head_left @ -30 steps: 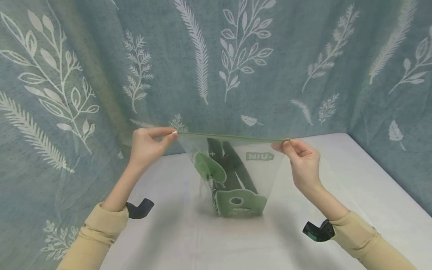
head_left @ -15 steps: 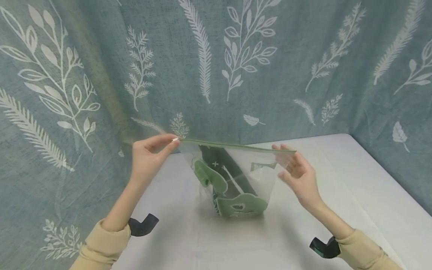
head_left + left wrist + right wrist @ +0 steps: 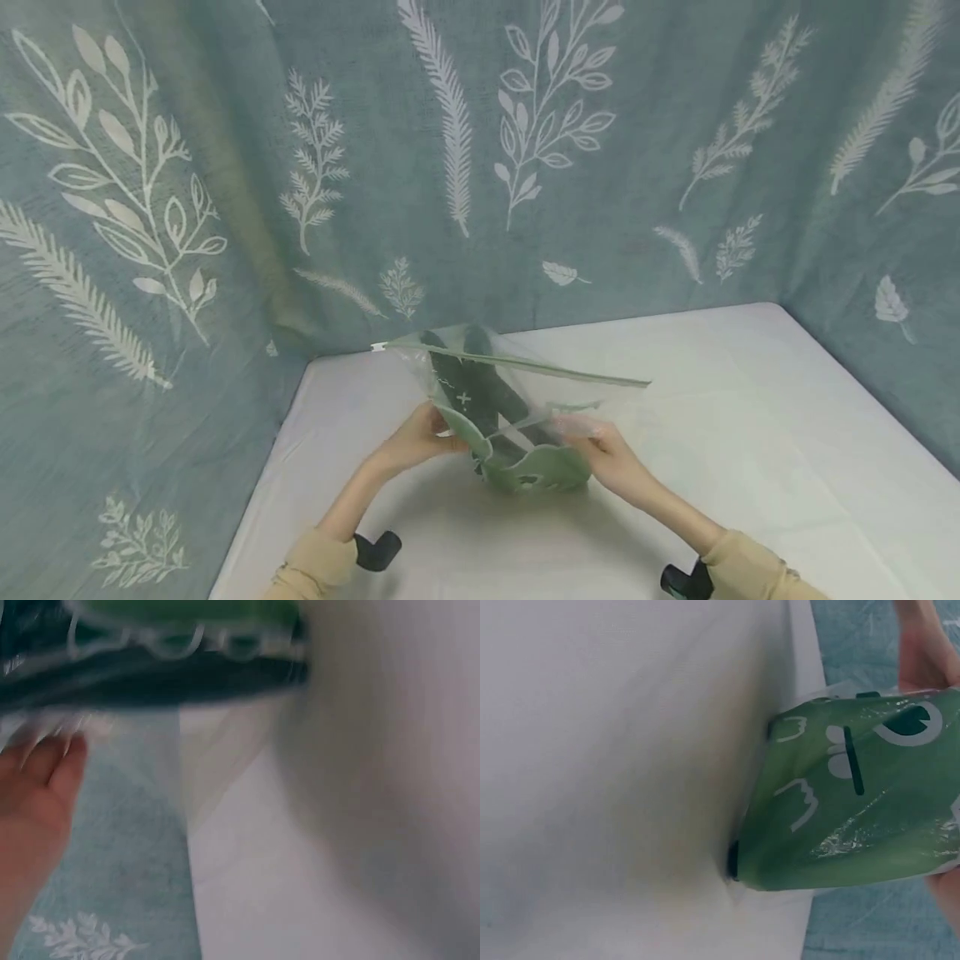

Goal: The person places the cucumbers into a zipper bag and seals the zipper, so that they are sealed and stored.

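A clear zip bag with green cartoon print stands tilted on the white table, its green top strip slanting down to the right. Long dark items show through the plastic; their kind is unclear. My left hand holds the bag's left side, thumb towards the front. On the opposite side my right hand grips the plastic, its fingers partly behind the film. The right wrist view shows the bag's printed front between both hands. In the left wrist view, the left hand is blurred, fingertips at the plastic.
The white-covered table extends around the bag. A blue-green curtain with white leaf prints hangs behind and at both sides. Dark wrist devices sit at the sleeves.
Both hands have left the bag's top strip and moved down to its sides. The top has sunk and leans, with the white zip slider now free at its left end.
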Available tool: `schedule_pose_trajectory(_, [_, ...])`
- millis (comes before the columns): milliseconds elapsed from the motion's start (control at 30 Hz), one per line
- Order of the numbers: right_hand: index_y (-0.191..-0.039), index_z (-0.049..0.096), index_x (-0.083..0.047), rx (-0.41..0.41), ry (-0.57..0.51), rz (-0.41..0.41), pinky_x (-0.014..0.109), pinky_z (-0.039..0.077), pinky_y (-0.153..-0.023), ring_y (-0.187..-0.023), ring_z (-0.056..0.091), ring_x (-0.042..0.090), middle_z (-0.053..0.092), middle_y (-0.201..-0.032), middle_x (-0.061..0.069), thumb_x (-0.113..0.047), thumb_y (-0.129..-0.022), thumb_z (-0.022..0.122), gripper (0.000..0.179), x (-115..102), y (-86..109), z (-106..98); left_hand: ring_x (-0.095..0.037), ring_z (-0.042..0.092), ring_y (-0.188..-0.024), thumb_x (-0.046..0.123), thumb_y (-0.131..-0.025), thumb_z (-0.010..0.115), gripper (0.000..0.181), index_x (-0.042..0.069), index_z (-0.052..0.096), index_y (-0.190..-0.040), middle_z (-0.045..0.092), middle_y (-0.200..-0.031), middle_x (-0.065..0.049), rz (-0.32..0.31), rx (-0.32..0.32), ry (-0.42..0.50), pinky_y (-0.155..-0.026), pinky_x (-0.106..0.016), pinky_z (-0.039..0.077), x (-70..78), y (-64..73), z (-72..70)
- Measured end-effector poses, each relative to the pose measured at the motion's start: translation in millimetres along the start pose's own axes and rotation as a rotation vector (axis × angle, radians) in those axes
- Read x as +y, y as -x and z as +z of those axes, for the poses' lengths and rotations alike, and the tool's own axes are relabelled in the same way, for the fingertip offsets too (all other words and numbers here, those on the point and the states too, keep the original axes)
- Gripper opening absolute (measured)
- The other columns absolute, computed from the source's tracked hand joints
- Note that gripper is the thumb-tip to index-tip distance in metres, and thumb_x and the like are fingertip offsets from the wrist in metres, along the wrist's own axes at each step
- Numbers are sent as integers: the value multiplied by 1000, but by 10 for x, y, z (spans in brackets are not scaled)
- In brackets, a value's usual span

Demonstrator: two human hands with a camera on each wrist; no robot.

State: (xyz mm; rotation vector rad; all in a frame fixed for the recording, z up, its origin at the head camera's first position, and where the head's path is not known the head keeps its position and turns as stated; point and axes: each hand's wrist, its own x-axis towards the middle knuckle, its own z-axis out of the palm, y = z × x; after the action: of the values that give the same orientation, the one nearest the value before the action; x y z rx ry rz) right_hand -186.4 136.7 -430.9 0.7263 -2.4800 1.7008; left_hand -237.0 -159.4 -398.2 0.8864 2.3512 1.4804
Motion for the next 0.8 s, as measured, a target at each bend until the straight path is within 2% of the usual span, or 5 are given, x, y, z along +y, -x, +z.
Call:
schedule_pose_trajectory(200, [-126, 56, 2, 6, -216, 36, 18, 50, -92, -111, 57, -5, 58, -130, 21, -21, -105, 33, 38, -17, -49, -79, -35, 61, -110, 11, -86, 69, 45, -4, 52, -124, 60, -120, -25, -44, 198, 48, -94, -42, 53, 32, -2, 225])
schedule_pose_trajectory(300, [-132, 48, 3, -34, -360, 137, 27, 46, -103, -112, 60, -1, 55, -131, 23, -32, -105, 28, 48, -78, -55, -144, -24, 68, -91, 8, -87, 66, 36, -8, 57, -118, 64, -113, -26, -99, 249, 61, -76, -26, 57, 123, -12, 302])
schedule_pose_trajectory(433, [-139, 38, 0, -73, -485, 364, 45, 41, -108, -123, 56, 21, 52, -135, 23, -41, -104, 27, 56, -135, -104, -216, -10, 61, -71, 17, -90, 64, 29, -8, 63, -107, 70, -91, -16, -338, 342, 103, -63, -21, 52, 167, -41, 443])
schedule_pose_trajectory(567, [-143, 36, -3, -72, -460, 559, 48, 44, -104, -131, 44, 40, 47, -140, 25, -38, -105, 23, 53, 3, -141, -186, -5, 52, -58, 18, -93, 60, 29, -9, 65, -104, 59, -68, 3, -558, 386, 217, -55, -18, 48, 32, -123, 587])
schedule_pose_trajectory(800, [-135, 42, 8, -58, -259, 602, 53, 40, -107, -124, 49, 45, 48, -135, 31, -21, -105, 27, 44, 297, -128, -129, -5, 40, -45, 2, -85, 56, 14, -6, 60, -74, 40, -48, 6, -511, 354, 171, -45, -16, 35, -78, -262, 666])
